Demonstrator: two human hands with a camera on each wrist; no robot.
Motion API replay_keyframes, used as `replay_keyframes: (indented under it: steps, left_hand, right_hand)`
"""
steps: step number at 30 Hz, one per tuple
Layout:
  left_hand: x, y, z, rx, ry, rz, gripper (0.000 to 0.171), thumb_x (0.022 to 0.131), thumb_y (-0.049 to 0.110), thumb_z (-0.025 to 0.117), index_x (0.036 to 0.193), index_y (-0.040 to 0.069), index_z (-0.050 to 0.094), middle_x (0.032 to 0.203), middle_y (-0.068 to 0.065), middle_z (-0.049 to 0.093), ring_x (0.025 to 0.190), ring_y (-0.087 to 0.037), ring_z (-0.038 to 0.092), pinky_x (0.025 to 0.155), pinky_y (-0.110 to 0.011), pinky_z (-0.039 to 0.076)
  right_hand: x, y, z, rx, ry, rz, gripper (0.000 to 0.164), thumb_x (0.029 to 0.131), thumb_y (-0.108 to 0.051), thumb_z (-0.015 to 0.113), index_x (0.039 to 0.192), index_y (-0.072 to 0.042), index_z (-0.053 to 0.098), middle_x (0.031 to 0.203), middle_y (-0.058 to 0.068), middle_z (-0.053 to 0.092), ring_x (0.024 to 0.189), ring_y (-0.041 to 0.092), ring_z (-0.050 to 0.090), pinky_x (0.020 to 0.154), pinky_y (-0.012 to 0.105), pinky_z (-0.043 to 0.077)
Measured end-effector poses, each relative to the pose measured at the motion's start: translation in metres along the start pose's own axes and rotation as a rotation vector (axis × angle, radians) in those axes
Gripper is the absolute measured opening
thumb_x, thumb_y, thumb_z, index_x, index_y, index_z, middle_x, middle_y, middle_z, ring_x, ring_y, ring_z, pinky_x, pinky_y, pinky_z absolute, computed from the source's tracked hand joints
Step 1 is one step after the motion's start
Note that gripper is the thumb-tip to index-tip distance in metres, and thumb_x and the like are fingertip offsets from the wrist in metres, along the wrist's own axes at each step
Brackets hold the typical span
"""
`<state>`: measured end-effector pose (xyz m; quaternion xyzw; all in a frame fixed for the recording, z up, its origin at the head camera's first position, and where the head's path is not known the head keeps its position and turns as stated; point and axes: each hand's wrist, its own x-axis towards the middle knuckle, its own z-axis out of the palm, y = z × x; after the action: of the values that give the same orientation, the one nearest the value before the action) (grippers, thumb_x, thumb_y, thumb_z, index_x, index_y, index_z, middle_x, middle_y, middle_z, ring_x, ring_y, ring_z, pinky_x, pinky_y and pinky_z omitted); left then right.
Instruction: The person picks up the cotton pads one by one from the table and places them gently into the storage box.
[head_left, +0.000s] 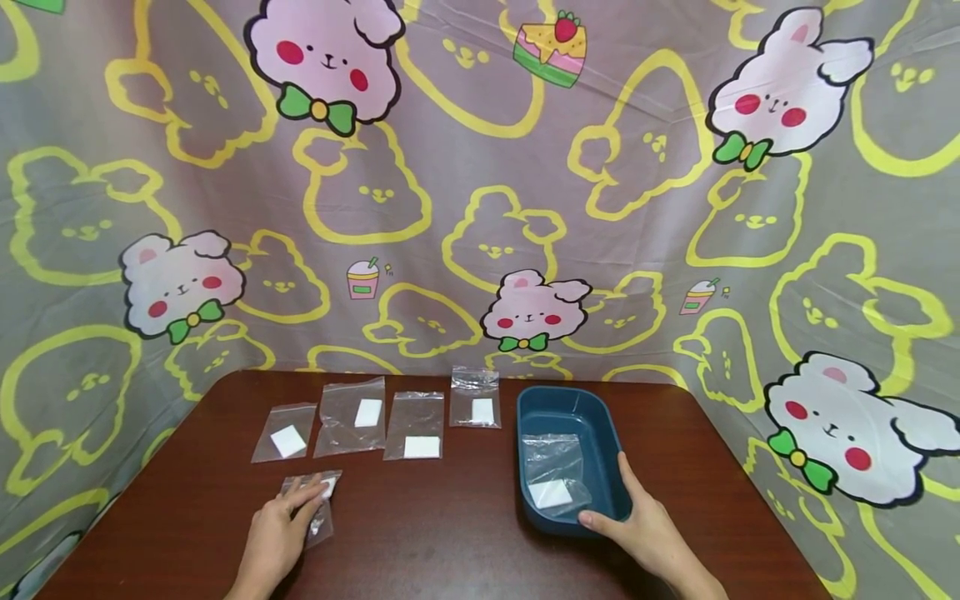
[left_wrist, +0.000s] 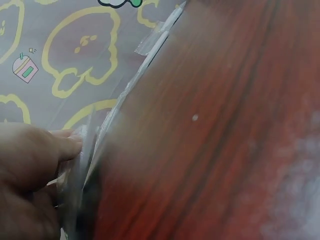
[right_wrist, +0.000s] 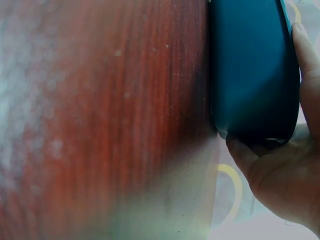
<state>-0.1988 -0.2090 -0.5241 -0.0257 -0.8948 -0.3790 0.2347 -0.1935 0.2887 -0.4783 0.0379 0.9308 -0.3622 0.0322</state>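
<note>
In the head view my left hand [head_left: 279, 527] is at a small clear zip bag [head_left: 321, 523] with a white piece in it, near the table's left front. The left wrist view has the thumb and fingers [left_wrist: 30, 157] pinching the bag's plastic [left_wrist: 82, 175]. My right hand [head_left: 647, 521] grips a dark blue plastic basin [head_left: 609, 467], thumb at its front corner and fingers along its right side. Inside the basin lies another clear zip bag [head_left: 553, 458] with a white piece. In the right wrist view, the basin's side [right_wrist: 255, 65] stands against that hand [right_wrist: 282, 170].
Across the back of the brown table [head_left: 420, 533] lie several clear zip bags with white pieces: one at far left [head_left: 270, 446], a larger one [head_left: 337, 417], one in the middle [head_left: 414, 417] and one beside the basin [head_left: 461, 408]. A patterned cloth [head_left: 450, 150] hangs behind the table.
</note>
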Motion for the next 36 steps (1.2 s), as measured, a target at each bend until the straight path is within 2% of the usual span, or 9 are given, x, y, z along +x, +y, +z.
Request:
replay_keyframes:
  steps: [3, 5, 7, 9, 10, 12, 24, 31, 36]
  left_hand:
    - [0.001, 0.004, 0.000, 0.004, 0.030, -0.015, 0.021, 0.088, 0.000, 0.074, 0.108, 0.003, 0.078, 0.117, -0.015, 0.071, 0.119, -0.044, 0.059, 0.099, -0.060, 0.042]
    - [0.001, 0.006, 0.000, 0.003, 0.051, -0.020, 0.022, 0.088, 0.000, 0.074, 0.109, 0.004, 0.078, 0.117, -0.014, 0.072, 0.118, -0.041, 0.061, 0.101, -0.046, 0.044]
    - [0.002, 0.009, 0.000, 0.002, 0.074, -0.021, 0.023, 0.088, -0.001, 0.074, 0.110, 0.004, 0.078, 0.117, -0.013, 0.072, 0.116, -0.039, 0.062, 0.102, -0.023, 0.043]
    - [0.003, 0.012, 0.000, -0.011, 0.093, -0.020, 0.024, 0.087, -0.003, 0.073, 0.110, 0.004, 0.078, 0.116, -0.013, 0.072, 0.115, -0.039, 0.063, 0.097, -0.004, 0.032]
    - [0.004, 0.013, 0.000, -0.017, 0.102, -0.017, 0.025, 0.087, -0.004, 0.073, 0.111, 0.004, 0.078, 0.116, -0.013, 0.072, 0.114, -0.038, 0.064, 0.093, 0.002, 0.026]
    - [0.004, 0.016, 0.000, -0.017, 0.117, -0.012, 0.025, 0.087, -0.005, 0.073, 0.111, 0.003, 0.077, 0.116, -0.013, 0.072, 0.113, -0.038, 0.065, 0.089, 0.005, 0.021]
    - [0.006, 0.030, -0.002, -0.040, 0.163, 0.040, 0.026, 0.086, -0.008, 0.073, 0.109, 0.003, 0.078, 0.114, -0.013, 0.072, 0.109, -0.035, 0.067, 0.087, 0.003, 0.028]
    - [0.007, 0.037, 0.001, -0.069, 0.150, 0.054, 0.026, 0.086, -0.009, 0.072, 0.109, 0.002, 0.078, 0.113, -0.013, 0.073, 0.108, -0.033, 0.066, 0.085, 0.003, 0.032]
    - [0.007, 0.043, 0.005, -0.082, 0.136, 0.075, 0.027, 0.086, -0.009, 0.072, 0.109, 0.002, 0.078, 0.114, -0.012, 0.073, 0.109, -0.034, 0.067, 0.087, 0.003, 0.031]
  right_hand:
    - [0.000, 0.001, 0.000, 0.001, 0.002, -0.003, 0.124, 0.077, -0.057, 0.082, 0.160, -0.001, 0.008, 0.153, 0.035, 0.031, 0.129, 0.049, 0.048, 0.101, 0.066, 0.041]
    - [0.000, 0.001, 0.000, 0.000, 0.007, -0.007, 0.124, 0.077, -0.056, 0.082, 0.160, -0.001, 0.008, 0.153, 0.035, 0.032, 0.129, 0.049, 0.048, 0.101, 0.065, 0.041]
    - [0.000, 0.001, 0.000, -0.002, 0.009, -0.011, 0.123, 0.077, -0.056, 0.082, 0.160, -0.001, 0.009, 0.153, 0.035, 0.032, 0.129, 0.049, 0.048, 0.102, 0.065, 0.041]
    - [0.000, 0.001, 0.000, 0.001, 0.006, -0.009, 0.123, 0.078, -0.056, 0.082, 0.160, -0.001, 0.009, 0.153, 0.035, 0.032, 0.128, 0.049, 0.048, 0.101, 0.065, 0.041]
    - [0.000, 0.001, 0.000, 0.003, 0.005, -0.008, 0.123, 0.078, -0.056, 0.082, 0.160, -0.001, 0.009, 0.153, 0.035, 0.032, 0.128, 0.049, 0.048, 0.101, 0.065, 0.041]
    - [0.001, 0.001, 0.000, 0.007, -0.002, 0.000, 0.123, 0.078, -0.056, 0.081, 0.160, -0.001, 0.009, 0.153, 0.035, 0.032, 0.128, 0.048, 0.048, 0.101, 0.066, 0.041]
    - [-0.001, 0.001, 0.001, 0.021, -0.006, -0.003, 0.122, 0.078, -0.055, 0.082, 0.160, -0.001, 0.008, 0.153, 0.035, 0.032, 0.127, 0.047, 0.049, 0.101, 0.065, 0.041]
    - [-0.001, 0.001, 0.000, 0.018, 0.003, -0.001, 0.122, 0.079, -0.055, 0.082, 0.160, 0.000, 0.009, 0.153, 0.035, 0.032, 0.126, 0.047, 0.050, 0.101, 0.065, 0.041]
    - [0.000, 0.001, 0.001, 0.015, 0.004, 0.002, 0.122, 0.078, -0.055, 0.081, 0.160, -0.001, 0.009, 0.152, 0.035, 0.033, 0.126, 0.047, 0.050, 0.101, 0.065, 0.041]
